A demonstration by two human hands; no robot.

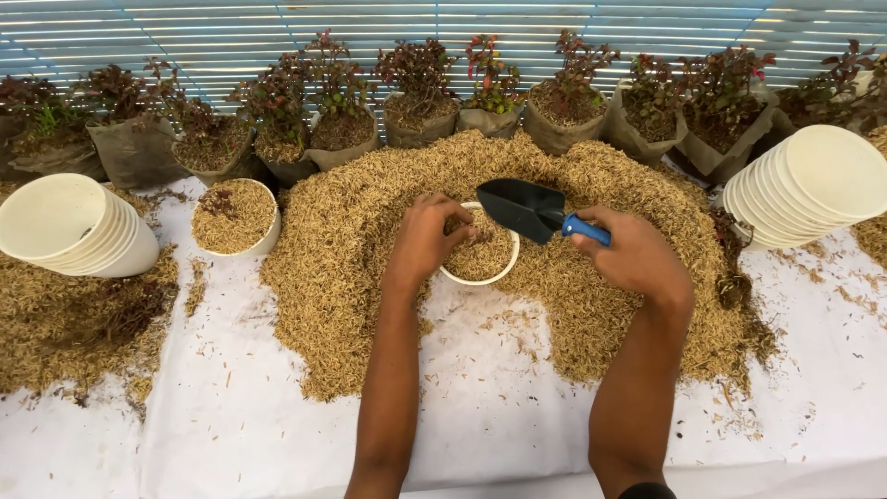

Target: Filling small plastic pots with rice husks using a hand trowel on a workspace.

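Husk-filled white pot (pixel 479 268) sits under our left hand (pixel 427 238), fingers curled over its near rim and into the fill; right hand (pixel 630 254) is clamped on the blue handle of a black trowel (pixel 527 209) whose blade hovers over the pot's far edge. We judge the pot light, thin-walled and stiff, the fill loose and spill-prone, so the rim is the place to grip. Beyond the fingers: the husk pile (pixel 360 240) on white sheeting (pixel 277 407), stacked empty pots (pixel 804 185) right of the trowel hand, bagged seedlings (pixel 420 92) along the far side.
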